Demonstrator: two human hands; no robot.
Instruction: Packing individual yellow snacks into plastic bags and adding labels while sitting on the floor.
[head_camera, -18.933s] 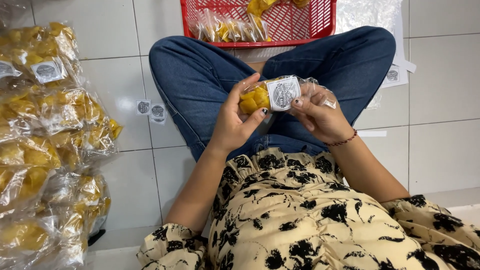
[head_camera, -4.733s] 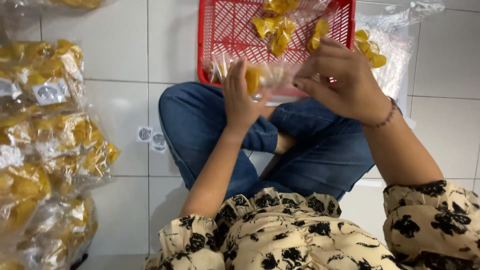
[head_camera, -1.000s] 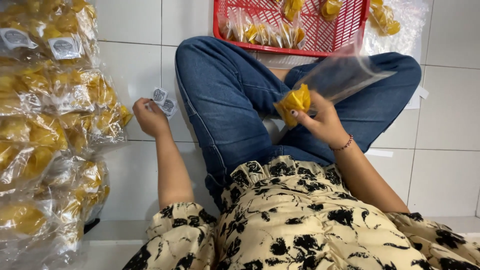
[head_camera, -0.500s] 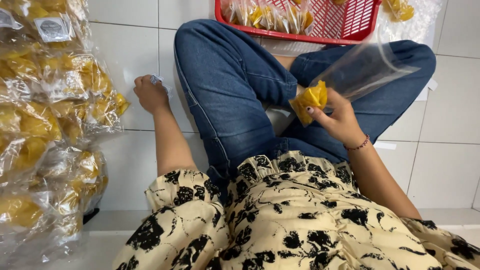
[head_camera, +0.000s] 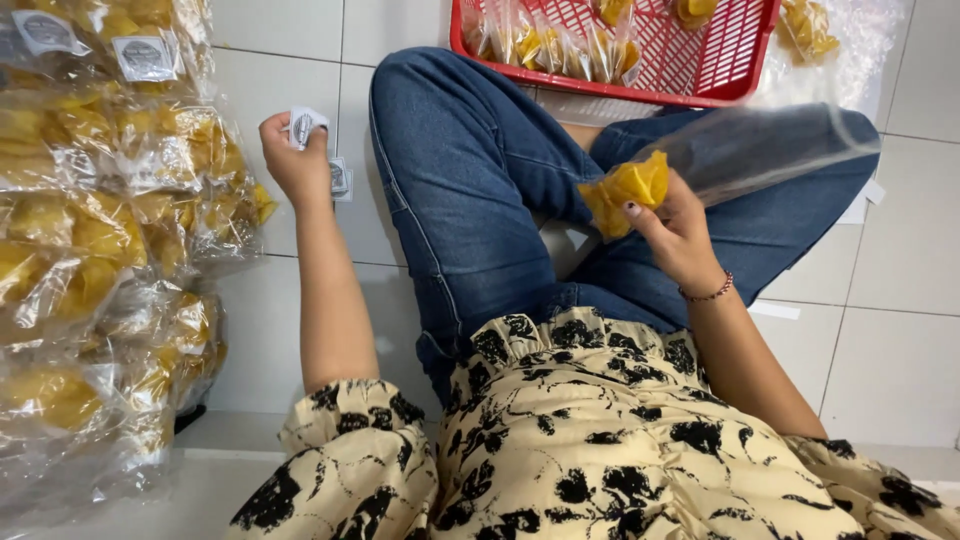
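Observation:
My right hand (head_camera: 672, 232) grips a clear plastic bag (head_camera: 760, 150) with yellow snack pieces (head_camera: 622, 188) bunched at its lower end, held above my crossed legs in blue jeans. Out to the left, over the white tiled floor, my left hand (head_camera: 292, 160) pinches a small white label sticker (head_camera: 303, 127) between its fingers. Another white label sticker (head_camera: 338, 178) lies on the floor just to the right of that hand.
A big stack of sealed clear bags of yellow snacks (head_camera: 95, 230) fills the left side. A red plastic basket (head_camera: 690, 70) holding several filled bags stands on the floor beyond my knees. More clear bags with yellow pieces (head_camera: 825, 45) lie at the top right.
My left hand has lifted off the floor with a white label sticker in its fingers. My right hand keeps hold of the bag of yellow snacks.

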